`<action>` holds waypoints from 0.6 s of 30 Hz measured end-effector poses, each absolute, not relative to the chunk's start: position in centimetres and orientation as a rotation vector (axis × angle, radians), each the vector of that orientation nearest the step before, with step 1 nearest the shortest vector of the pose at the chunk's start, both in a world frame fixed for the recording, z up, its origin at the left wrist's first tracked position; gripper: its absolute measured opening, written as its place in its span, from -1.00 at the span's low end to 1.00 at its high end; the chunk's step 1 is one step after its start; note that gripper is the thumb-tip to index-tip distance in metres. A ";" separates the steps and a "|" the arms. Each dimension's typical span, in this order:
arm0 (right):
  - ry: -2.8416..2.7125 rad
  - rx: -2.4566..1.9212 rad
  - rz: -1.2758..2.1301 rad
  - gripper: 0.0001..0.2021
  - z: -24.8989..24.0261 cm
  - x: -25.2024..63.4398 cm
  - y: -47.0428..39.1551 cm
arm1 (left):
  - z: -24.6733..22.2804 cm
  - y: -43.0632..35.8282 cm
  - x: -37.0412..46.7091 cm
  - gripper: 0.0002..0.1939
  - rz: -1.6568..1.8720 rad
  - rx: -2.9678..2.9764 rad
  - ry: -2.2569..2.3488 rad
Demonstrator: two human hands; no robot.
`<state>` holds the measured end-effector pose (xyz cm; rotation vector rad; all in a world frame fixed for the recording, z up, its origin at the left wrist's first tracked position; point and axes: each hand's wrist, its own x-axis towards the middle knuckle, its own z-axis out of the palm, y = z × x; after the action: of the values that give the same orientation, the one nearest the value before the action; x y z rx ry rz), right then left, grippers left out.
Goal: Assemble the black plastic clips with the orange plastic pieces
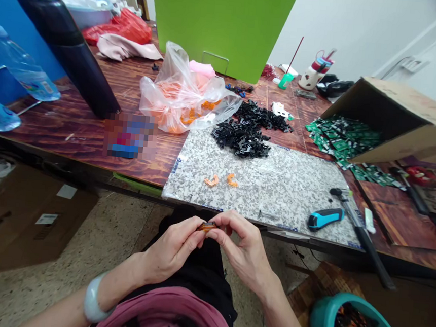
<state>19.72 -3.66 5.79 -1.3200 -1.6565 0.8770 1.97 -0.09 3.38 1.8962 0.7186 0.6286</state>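
Note:
Both hands meet just in front of the table edge, pinching one small orange and black plastic part [208, 227] between them. My left hand [175, 243] grips its left end with thumb and fingertips. On its right end, the thumb and bent fingers of my right hand [239, 242] are closed; the fingers hide much of it. Beyond the hands, two curved orange plastic pieces [232, 180] lie apart on the speckled stone slab [292, 185]. A heap of black plastic parts [243, 135] covers the slab's back left.
Left of the heap is a clear bag [187, 100] of orange pieces. A cutter [325, 218] and hammer [364, 237] lie at the right. Green circuit boards [350, 139] spill from a tipped carton [401, 113]. A teal bucket [322, 320] of orange-black parts stands lower right.

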 end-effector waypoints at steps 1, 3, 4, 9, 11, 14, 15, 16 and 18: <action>-1.666 -1.305 0.857 -0.97 5.9 19.6 -3.9 | 3.5 -0.1 1.9 -0.79 0.630 1.916 0.691; -1.697 -1.266 0.802 -0.96 6.1 19.4 -4.3 | 3.7 -0.2 1.7 -0.80 0.645 1.956 0.633; -1.714 -1.250 0.774 -0.96 6.2 19.4 -4.4 | 3.7 -0.2 1.7 -0.81 0.653 1.973 0.608; -1.747 -1.220 0.683 -0.96 5.7 19.6 -4.6 | 3.2 0.2 1.8 -0.81 0.624 1.992 0.580; -1.743 -1.217 0.670 -0.96 5.3 19.8 -4.5 | 2.8 0.4 2.0 -0.80 0.601 1.988 0.589; -1.744 -1.231 0.683 -0.94 5.0 20.0 -4.5 | 2.4 0.5 2.1 -0.80 0.579 1.991 0.604; -1.742 -1.240 0.694 -0.92 4.9 20.1 -4.5 | 2.3 0.5 2.2 -0.80 0.571 1.994 0.614; -1.738 -1.253 0.706 -0.89 4.8 20.2 -4.6 | 2.3 0.5 2.2 -0.80 0.564 1.997 0.624; -1.728 -1.279 0.723 -0.84 4.6 20.4 -4.7 | 2.3 0.5 2.3 -0.80 0.551 2.001 0.642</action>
<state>20.37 -4.74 4.55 -1.2790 -1.7276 0.7232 2.29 0.53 2.26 2.0008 0.6422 0.5510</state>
